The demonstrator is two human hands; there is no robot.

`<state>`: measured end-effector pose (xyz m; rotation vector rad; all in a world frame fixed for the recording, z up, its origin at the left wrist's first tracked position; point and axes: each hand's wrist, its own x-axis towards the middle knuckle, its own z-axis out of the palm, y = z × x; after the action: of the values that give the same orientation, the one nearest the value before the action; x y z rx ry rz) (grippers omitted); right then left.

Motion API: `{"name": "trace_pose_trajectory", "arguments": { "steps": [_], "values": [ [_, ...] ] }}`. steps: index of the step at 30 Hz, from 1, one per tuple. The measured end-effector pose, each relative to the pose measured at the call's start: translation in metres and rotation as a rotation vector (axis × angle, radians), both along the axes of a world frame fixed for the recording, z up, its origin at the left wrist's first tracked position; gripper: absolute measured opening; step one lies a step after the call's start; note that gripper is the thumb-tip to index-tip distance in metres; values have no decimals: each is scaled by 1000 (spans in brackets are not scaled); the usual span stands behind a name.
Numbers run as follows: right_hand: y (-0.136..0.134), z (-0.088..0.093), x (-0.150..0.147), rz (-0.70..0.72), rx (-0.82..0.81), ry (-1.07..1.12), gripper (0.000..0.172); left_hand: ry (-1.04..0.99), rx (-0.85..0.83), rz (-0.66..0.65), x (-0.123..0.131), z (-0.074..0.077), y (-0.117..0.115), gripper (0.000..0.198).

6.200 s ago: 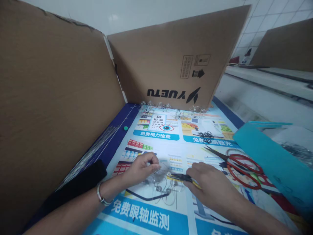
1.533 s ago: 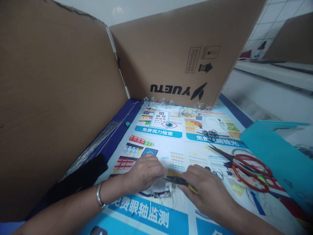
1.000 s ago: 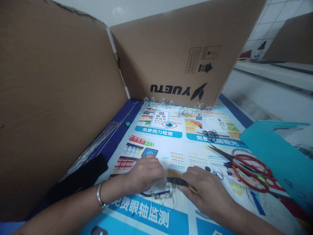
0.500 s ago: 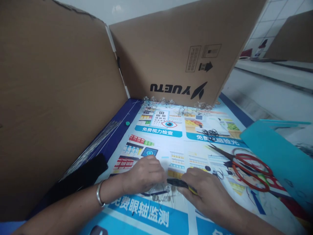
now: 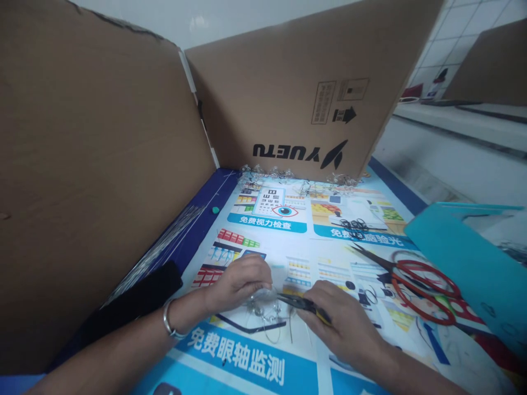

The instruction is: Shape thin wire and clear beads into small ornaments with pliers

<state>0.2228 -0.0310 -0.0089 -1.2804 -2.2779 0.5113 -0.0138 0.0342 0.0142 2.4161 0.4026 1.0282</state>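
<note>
In my right hand (image 5: pixel 335 312) is a pair of pliers (image 5: pixel 304 305) with dark jaws and a yellow edge on the handle. The jaws point left, towards my left hand (image 5: pixel 242 278), and their tips are at or close to a piece of wirework (image 5: pixel 265 310). My left fingers pinch the top of this wirework, a thin, silvery wire shape with clear bead-like parts that hangs over the printed sheet. Whether the jaws grip a wire is too small to tell. A silver bangle (image 5: pixel 168 321) is on my left wrist.
Red-handled scissors (image 5: pixel 424 285) lie to the right, near a turquoise box (image 5: pixel 465 263). Black rings (image 5: pixel 354 227) sit further back. Wire pieces (image 5: pixel 272 173) line the foot of the cardboard wall (image 5: pixel 263 99). At left are straight wires (image 5: pixel 160 249) and a black object (image 5: pixel 140 299).
My left hand has moved up a little and turned, so that more of the wirework shows beneath it. The pliers have shifted slightly left, with their jaws now nearer the wirework.
</note>
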Motion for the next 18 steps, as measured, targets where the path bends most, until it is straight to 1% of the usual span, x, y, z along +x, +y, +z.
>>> {"name": "trace_pose_trajectory", "arguments": {
  "steps": [4, 9, 13, 18],
  "values": [
    [1, -3, 1, -11, 35, -4, 20, -10, -12, 12, 0, 0, 0, 21],
    [-1, -1, -1, -26, 73, -34, 19, 23, -35, 5, 1, 0, -1, 21],
    [-2, -1, -2, -30, 103, -77, 19, 57, -12, 5, 1, 1, -3, 24],
    [-2, -2, -2, -44, 106, -83, 17, 67, -1, -13, 2, 0, -5, 22]
  ]
}}
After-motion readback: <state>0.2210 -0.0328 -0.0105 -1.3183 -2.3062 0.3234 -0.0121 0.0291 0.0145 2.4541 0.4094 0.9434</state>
